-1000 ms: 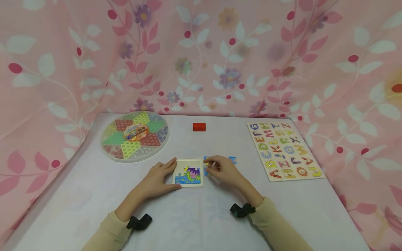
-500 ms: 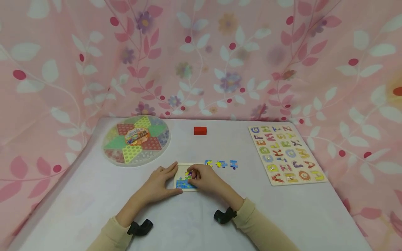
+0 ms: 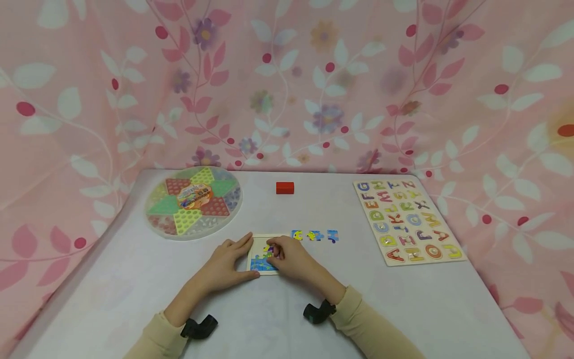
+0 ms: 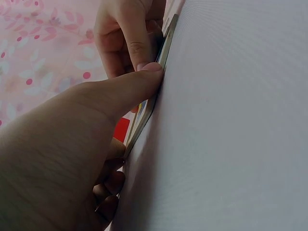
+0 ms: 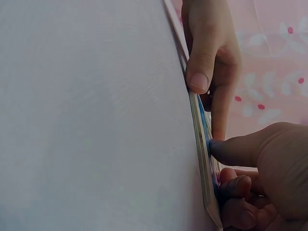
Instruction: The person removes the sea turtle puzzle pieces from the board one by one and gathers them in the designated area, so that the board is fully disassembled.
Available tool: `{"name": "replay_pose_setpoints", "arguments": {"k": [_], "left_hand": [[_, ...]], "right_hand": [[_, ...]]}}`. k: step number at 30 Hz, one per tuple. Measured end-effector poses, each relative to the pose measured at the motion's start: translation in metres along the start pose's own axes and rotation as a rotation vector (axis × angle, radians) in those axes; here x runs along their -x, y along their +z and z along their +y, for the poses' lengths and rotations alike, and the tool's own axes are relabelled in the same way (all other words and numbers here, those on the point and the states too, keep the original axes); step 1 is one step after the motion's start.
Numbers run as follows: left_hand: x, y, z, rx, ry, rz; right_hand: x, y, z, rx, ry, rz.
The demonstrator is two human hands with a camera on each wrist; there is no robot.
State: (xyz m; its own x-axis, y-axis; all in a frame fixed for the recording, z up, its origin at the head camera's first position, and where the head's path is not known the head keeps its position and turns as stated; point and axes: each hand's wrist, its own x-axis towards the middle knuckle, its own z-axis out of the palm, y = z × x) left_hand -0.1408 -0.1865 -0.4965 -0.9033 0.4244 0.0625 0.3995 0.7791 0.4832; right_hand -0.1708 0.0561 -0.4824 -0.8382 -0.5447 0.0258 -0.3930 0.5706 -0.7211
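A small wooden jigsaw puzzle tray [image 3: 249, 254] lies on the table, partly filled with blue, green and purple pieces. My left hand [image 3: 226, 262] holds its left side, thumb at the near corner and fingers at the far one. Over the tray's right half, my right hand [image 3: 293, 259] has thumb and fingers pinched together at a puzzle piece, mostly hidden by the fingers. In the right wrist view its thumb [image 5: 236, 150] touches the blue picture. Three loose pieces lie beyond the tray: one yellow and blue [image 3: 297, 235], another like it [image 3: 315, 235] and a blue one [image 3: 332, 236].
A round Chinese checkers board [image 3: 194, 202] sits at the back left. A red block [image 3: 285, 188] stands at the back middle. On the right lies a wooden alphabet board [image 3: 410, 222]. A pink floral curtain [image 3: 287, 89] hangs behind the white table [image 3: 251, 319].
My right hand has moved left from beside the loose pieces onto the tray, uncovering those pieces. For the last half second it has barely shifted. My left hand keeps its place on the tray.
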Motion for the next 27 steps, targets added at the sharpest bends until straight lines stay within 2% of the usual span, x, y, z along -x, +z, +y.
{"name": "replay_pose_setpoints", "arguments": {"k": [27], "left_hand": [[0.0005, -0.0013, 0.0016, 0.003, 0.001, 0.001]], "right_hand": [[0.0007, -0.0014, -0.0042, -0.024, 0.056, 0.004]]}}
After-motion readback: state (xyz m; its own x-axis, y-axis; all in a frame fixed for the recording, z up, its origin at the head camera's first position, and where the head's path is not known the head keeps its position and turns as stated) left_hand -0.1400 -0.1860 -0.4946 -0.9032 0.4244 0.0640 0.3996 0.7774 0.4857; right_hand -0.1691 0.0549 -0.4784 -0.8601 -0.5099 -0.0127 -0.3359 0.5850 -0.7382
